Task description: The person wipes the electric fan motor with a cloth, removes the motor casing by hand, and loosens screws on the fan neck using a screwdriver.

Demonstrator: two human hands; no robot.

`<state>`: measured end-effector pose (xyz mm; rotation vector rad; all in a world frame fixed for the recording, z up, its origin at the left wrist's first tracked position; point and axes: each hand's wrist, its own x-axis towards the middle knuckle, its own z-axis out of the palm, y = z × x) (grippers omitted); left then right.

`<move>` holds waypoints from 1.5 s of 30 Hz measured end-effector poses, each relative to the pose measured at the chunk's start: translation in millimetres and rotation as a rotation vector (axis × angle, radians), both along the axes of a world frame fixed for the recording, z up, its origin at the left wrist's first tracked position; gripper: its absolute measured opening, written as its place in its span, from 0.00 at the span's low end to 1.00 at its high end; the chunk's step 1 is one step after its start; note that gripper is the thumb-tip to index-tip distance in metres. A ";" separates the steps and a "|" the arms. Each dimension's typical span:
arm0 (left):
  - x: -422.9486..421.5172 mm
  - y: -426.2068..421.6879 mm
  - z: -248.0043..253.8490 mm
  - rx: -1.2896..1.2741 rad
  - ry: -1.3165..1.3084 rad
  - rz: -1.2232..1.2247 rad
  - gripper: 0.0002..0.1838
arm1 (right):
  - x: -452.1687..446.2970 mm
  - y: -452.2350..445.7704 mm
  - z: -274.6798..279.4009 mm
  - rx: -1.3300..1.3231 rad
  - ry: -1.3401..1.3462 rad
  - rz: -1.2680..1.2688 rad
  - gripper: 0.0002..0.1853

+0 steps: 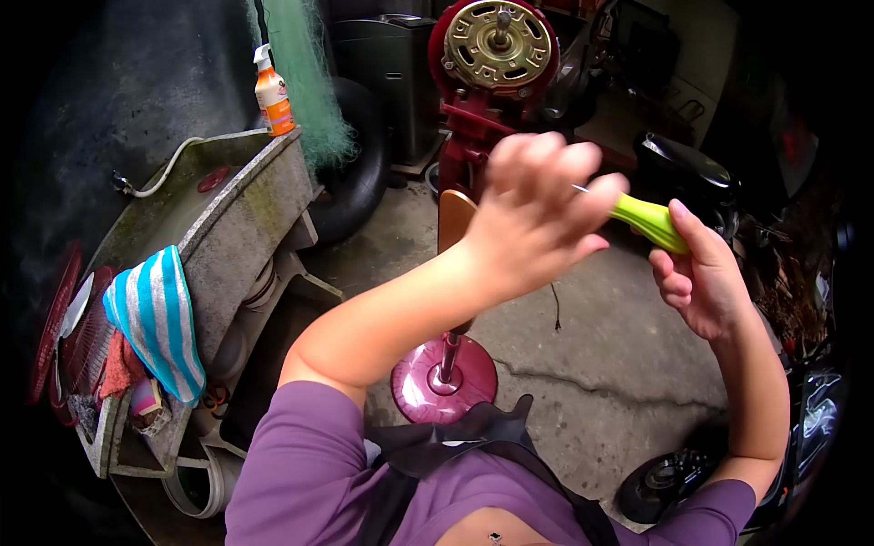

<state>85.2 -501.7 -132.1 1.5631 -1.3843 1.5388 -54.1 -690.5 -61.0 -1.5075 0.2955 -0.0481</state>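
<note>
My right hand (pixel 706 273) is closed round the end of a bright green handle (pixel 648 221), which points up and left. A thin metal shaft shows at the handle's far end, partly behind my left hand (pixel 542 205). That hand is raised in front of the red fan body and blurred by motion, its fingers curled; whether it holds anything cannot be made out. Behind and above it stands a red fan motor housing (pixel 499 45) with a round brass-coloured plate and a central shaft. Its pole runs down to a glossy pink-red round base (pixel 444 382) on the floor.
At the left, a concrete sink (pixel 246 218) bears an orange and white spray bottle (pixel 274 96) and a blue-and-white striped cloth (pixel 159 318). Red fan grilles lean at the far left. A black tyre (pixel 360 164) stands behind the sink; a wheel (pixel 665 482) is at lower right.
</note>
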 end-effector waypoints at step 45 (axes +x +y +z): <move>-14.1 9.1 -11.2 -0.002 0.099 -0.017 0.38 | -7.1 23.0 -20.2 -0.413 -0.211 0.074 0.13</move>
